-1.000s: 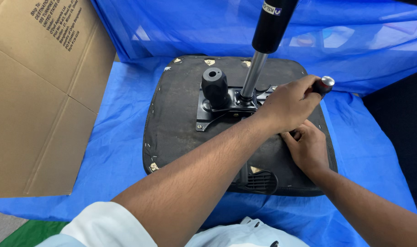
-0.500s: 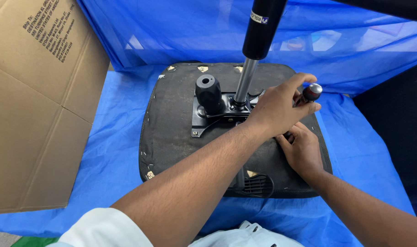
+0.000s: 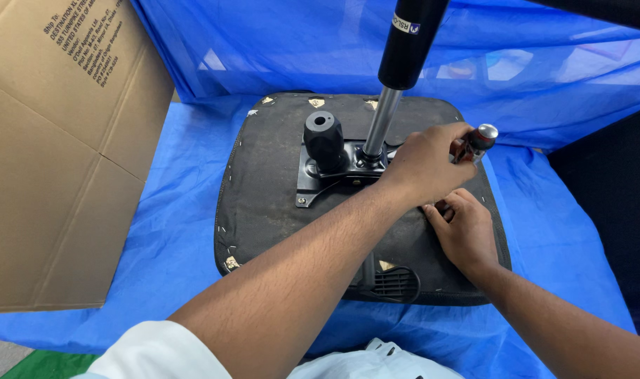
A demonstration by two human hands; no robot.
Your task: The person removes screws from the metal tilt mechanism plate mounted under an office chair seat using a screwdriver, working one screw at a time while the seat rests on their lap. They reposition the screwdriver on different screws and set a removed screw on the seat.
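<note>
From the head view, an upturned black office-chair seat [image 3: 278, 203] lay on a blue plastic sheet [image 3: 172, 231], its gas-lift cylinder [image 3: 404, 56] standing upright from the metal mounting plate [image 3: 337, 175]. The left hand [image 3: 425, 168] was closed round a chrome-capped tool handle [image 3: 478, 140] at the seat's right side. The right hand [image 3: 467, 231] pressed curled on the seat just below. A cardboard box [image 3: 60, 154] stood at left.

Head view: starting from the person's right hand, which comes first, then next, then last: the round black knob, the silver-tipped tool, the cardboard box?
From the right hand:
1. Silver-tipped tool, just above, in the left hand.
2. Round black knob, left, at the seat's middle.
3. Cardboard box, far left.
</note>
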